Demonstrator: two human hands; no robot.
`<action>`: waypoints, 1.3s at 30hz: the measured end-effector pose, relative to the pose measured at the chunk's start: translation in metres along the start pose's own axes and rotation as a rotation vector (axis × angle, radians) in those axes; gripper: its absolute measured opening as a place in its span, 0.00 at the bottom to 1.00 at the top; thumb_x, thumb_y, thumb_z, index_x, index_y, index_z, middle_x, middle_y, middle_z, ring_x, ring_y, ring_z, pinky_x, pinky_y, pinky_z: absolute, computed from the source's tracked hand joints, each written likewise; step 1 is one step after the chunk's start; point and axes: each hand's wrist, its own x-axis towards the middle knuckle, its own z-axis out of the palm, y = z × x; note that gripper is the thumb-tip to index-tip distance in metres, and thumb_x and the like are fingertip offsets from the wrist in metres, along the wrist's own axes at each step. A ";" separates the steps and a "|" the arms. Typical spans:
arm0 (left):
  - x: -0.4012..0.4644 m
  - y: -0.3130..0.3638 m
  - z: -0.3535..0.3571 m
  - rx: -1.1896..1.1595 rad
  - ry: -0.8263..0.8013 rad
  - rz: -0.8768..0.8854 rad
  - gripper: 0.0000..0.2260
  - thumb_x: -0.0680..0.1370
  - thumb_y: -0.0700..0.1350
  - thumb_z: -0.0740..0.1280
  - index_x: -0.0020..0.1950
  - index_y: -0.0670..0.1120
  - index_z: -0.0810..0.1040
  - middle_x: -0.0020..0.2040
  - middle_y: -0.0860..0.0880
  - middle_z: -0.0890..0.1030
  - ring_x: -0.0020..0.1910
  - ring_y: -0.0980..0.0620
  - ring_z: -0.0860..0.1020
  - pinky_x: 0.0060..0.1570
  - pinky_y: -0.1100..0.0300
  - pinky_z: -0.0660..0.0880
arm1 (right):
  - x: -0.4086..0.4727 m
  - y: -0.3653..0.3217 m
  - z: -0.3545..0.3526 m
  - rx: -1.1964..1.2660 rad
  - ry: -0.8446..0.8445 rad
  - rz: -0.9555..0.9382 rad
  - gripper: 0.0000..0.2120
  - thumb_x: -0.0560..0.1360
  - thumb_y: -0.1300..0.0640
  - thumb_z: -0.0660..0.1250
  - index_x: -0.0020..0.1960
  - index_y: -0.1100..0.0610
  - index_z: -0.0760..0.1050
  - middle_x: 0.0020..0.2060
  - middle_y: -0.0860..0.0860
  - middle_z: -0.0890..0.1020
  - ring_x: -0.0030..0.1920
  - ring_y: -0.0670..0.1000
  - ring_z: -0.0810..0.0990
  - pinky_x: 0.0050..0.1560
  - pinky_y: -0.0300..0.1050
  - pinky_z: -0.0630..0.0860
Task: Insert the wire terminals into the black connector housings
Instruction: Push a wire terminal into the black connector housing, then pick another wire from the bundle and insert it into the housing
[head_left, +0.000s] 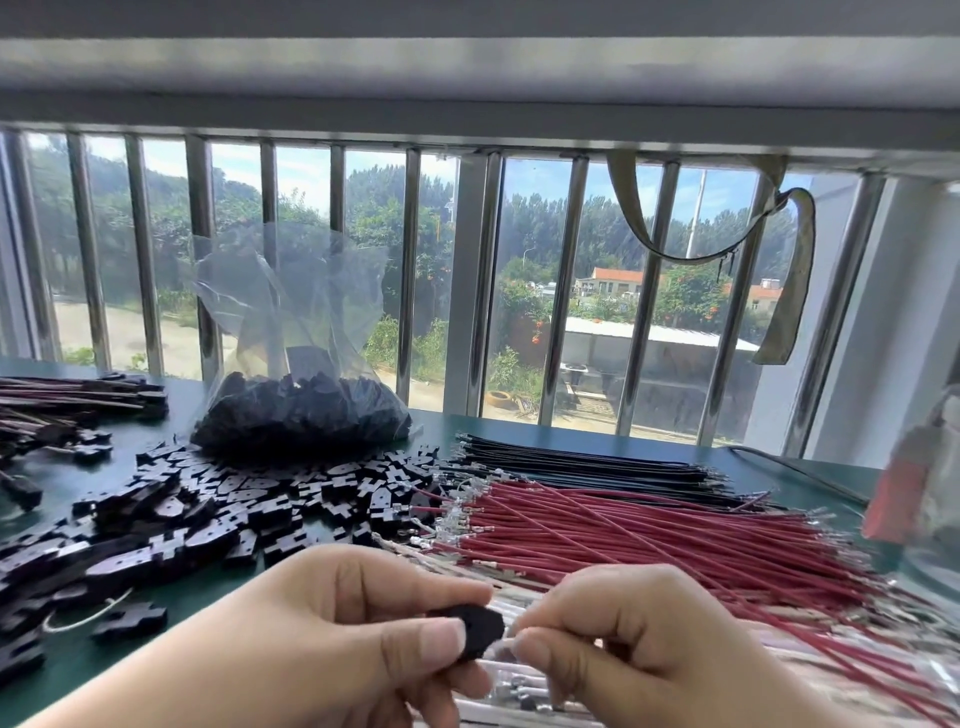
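Left hand pinching black connector housing, right hand pinching white wire at it

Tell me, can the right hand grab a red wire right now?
Probably not at once. The right hand is already pinching a white wire at the black housing that the left hand holds. The red wires lie uncovered just beyond it, so once it lets go, the way looks free.
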 end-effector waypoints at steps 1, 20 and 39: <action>0.001 -0.003 0.000 -0.017 0.009 -0.016 0.26 0.53 0.48 0.83 0.50 0.45 0.85 0.43 0.35 0.84 0.35 0.47 0.82 0.36 0.59 0.79 | 0.000 0.002 0.002 -0.037 0.020 -0.043 0.07 0.73 0.46 0.69 0.46 0.47 0.83 0.37 0.43 0.83 0.40 0.41 0.81 0.42 0.32 0.76; 0.001 0.000 0.016 0.146 0.178 0.013 0.10 0.59 0.40 0.73 0.39 0.45 0.85 0.35 0.38 0.84 0.30 0.48 0.82 0.30 0.63 0.77 | -0.005 0.011 0.015 -0.212 0.194 -0.257 0.16 0.74 0.45 0.65 0.33 0.54 0.77 0.27 0.47 0.74 0.30 0.40 0.74 0.33 0.26 0.69; 0.019 -0.011 -0.034 0.134 0.299 -0.087 0.08 0.74 0.35 0.69 0.40 0.46 0.86 0.34 0.43 0.84 0.26 0.53 0.78 0.26 0.62 0.74 | 0.069 0.060 -0.011 -0.583 0.090 0.302 0.07 0.72 0.45 0.70 0.38 0.46 0.78 0.34 0.40 0.79 0.36 0.39 0.78 0.43 0.36 0.77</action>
